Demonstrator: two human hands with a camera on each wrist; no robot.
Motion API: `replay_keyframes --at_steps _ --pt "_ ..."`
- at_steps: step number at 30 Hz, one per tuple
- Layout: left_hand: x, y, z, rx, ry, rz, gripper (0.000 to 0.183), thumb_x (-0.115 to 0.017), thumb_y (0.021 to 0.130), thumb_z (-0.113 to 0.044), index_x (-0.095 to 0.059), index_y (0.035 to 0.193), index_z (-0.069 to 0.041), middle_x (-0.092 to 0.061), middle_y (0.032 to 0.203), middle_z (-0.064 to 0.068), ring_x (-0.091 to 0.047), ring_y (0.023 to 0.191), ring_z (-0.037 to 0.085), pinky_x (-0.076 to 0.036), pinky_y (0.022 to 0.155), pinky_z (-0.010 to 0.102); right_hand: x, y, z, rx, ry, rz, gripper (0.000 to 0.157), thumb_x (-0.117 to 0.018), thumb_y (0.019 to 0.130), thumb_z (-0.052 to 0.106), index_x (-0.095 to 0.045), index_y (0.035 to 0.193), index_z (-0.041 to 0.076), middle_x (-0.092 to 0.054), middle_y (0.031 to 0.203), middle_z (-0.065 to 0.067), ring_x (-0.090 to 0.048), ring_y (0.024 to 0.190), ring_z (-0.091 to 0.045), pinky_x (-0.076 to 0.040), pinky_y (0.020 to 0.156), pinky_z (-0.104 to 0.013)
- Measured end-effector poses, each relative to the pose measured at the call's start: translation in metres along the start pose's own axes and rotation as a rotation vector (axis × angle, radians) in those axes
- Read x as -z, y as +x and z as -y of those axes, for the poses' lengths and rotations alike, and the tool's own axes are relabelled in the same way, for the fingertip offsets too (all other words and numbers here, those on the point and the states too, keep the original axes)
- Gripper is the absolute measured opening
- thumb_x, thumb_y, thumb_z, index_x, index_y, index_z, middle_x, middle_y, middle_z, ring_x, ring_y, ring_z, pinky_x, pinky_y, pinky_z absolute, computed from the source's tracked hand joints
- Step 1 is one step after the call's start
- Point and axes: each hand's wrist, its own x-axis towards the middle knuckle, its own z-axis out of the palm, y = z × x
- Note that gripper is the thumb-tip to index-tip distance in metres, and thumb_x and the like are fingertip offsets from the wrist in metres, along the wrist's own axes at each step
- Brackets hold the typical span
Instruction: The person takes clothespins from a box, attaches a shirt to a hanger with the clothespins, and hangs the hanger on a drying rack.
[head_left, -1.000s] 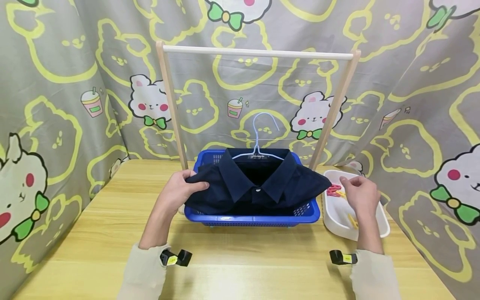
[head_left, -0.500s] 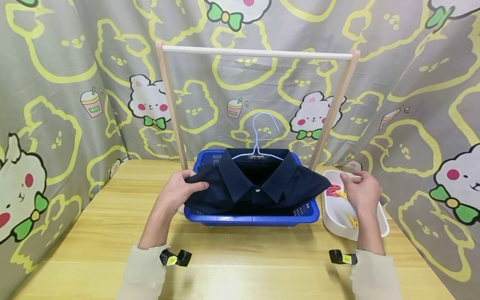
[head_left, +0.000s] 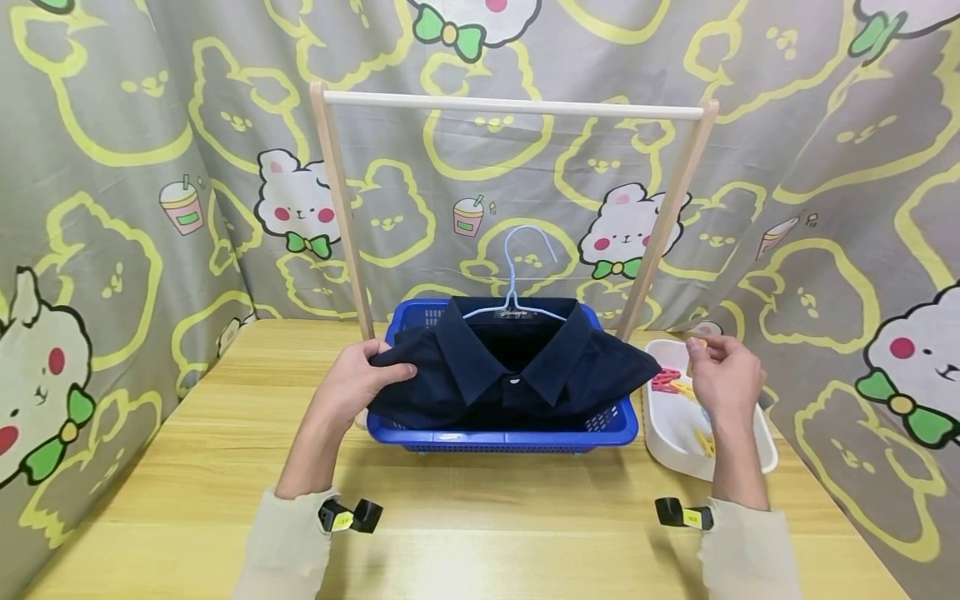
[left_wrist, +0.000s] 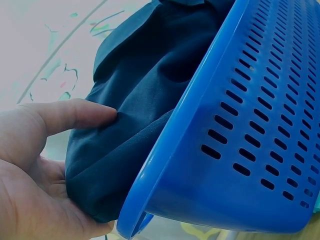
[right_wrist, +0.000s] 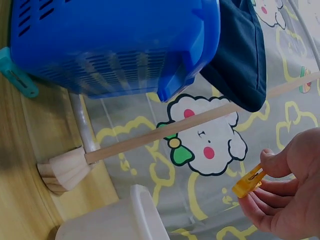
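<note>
A yellow clothespin [right_wrist: 246,185] has come into sight, pinched in the right hand [head_left: 726,382] — leaving neither hand free, the left hand [head_left: 358,382] apparently gripping the navy shirt [head_left: 442,379] over the blue basket [head_left: 510,437].

On the table [head_left: 480,525] I saw the basket [head_left: 498,437], the shirt [head_left: 450,387] lying in it with the hanger [head_left: 512,298] inside its collar, and the curtain [head_left: 420,258] behind the rack [head_left: 513,105]. Right of the basket I had the tray [head_left: 660,446], clothespins [head_left: 664,381] in it, the right hand [head_left: 726,379] above; the left hand [head_left: 356,379] was at the shirt's left end.
</note>
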Motion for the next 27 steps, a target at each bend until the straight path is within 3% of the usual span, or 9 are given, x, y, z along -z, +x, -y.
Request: replay_keyframes --at_steps 4,7,11,21,27 --pt "0.0 0.001 0.002 -0.014 -0.005 -0.008 0.029 -0.075 0.08 -0.021 -0.054 0.084 -0.002 -0.048 0.08 0.006 -0.05 0.083 0.026 -0.041 0.073 0.035 0.0 -0.001 0.004 -0.034 0.027 -0.022 0.044 -0.057 0.093 0.037 -0.059 0.127 0.007 -0.065 0.114 -0.014 -0.063 0.092 -0.015 -0.042 0.07 -0.02" --pt "0.001 0.003 0.004 -0.023 -0.002 -0.016 0.029 -0.076 0.079 -0.021 -0.054 0.082 -0.002 -0.047 0.078 0.006 -0.049 0.084 0.026 -0.04 0.074 0.035 0.001 -0.002 0.008 -0.054 0.067 -0.052 0.044 -0.059 0.092 0.037 -0.059 0.126 0.009 -0.065 0.116 -0.013 -0.064 0.097 -0.019 -0.042 0.065 -0.016" --pt "0.001 0.004 0.004 -0.03 0.0 -0.02 0.029 -0.075 0.079 -0.022 -0.054 0.083 -0.002 -0.048 0.079 0.006 -0.05 0.084 0.026 -0.041 0.074 0.035 0.001 -0.004 0.012 -0.074 0.1 -0.075 0.046 -0.06 0.091 0.039 -0.059 0.127 0.011 -0.064 0.119 -0.012 -0.063 0.106 -0.024 -0.043 0.066 -0.016" --pt "0.0 0.003 0.002 -0.032 0.0 -0.026 0.029 -0.076 0.079 -0.022 -0.055 0.084 -0.002 -0.048 0.081 0.007 -0.049 0.085 0.026 -0.04 0.074 0.035 0.004 -0.01 0.022 -0.039 0.112 -0.075 0.052 -0.063 0.087 0.046 -0.061 0.126 0.012 -0.065 0.12 -0.01 -0.063 0.108 -0.023 -0.047 0.082 -0.029" --pt "0.0 0.001 0.001 -0.026 -0.001 -0.024 0.029 -0.076 0.08 -0.022 -0.055 0.084 -0.003 -0.049 0.081 0.006 -0.05 0.085 0.026 -0.041 0.074 0.035 0.006 -0.017 0.03 0.009 0.126 -0.073 0.055 -0.062 0.086 0.049 -0.061 0.126 0.011 -0.065 0.117 -0.011 -0.062 0.106 -0.024 -0.045 0.077 -0.023"
